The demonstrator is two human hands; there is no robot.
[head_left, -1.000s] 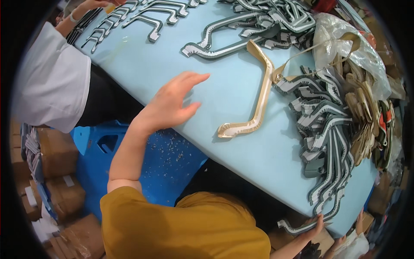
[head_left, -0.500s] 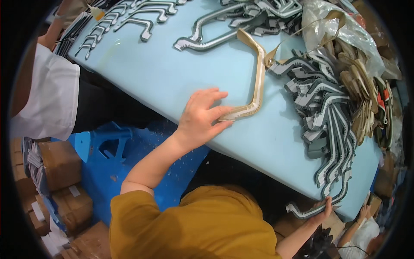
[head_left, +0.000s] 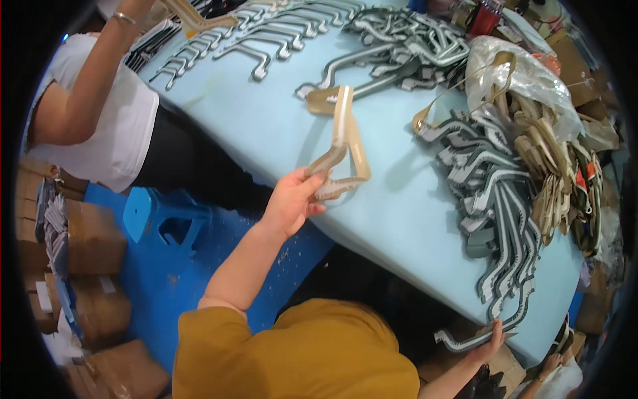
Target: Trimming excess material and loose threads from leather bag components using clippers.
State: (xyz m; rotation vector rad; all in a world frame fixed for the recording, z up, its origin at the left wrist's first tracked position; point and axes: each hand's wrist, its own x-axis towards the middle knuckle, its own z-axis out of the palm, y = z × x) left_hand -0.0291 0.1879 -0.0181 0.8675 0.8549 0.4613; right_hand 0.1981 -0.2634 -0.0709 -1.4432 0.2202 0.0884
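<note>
My left hand [head_left: 291, 203] pinches the near end of a tan bent strip piece [head_left: 341, 126] with a white line along it, lifted above the near table edge. The piece looks doubled, with a second tan length behind the first; I cannot tell whether they are joined. At the table's near right edge, my right hand [head_left: 490, 346] is closed on a dark grey bent strip [head_left: 458, 344] with a pale notched edge. A small pointed tip pokes out beside that hand, its kind unclear. A heap of similar grey strips [head_left: 502, 199] lies just beyond it.
On the pale blue table [head_left: 266, 133], more grey strips [head_left: 412, 50] are piled at the back and in rows at far left. Tan pieces and a clear plastic bag [head_left: 525, 76] sit at right. A co-worker's arm [head_left: 100, 86], a blue stool [head_left: 163, 216] and cartons [head_left: 96, 239] are at left.
My left hand has gone from resting on the tan strip's end to gripping it, lifting and tilting it off the table. The co-worker's arm has come further into view with a tan piece.
</note>
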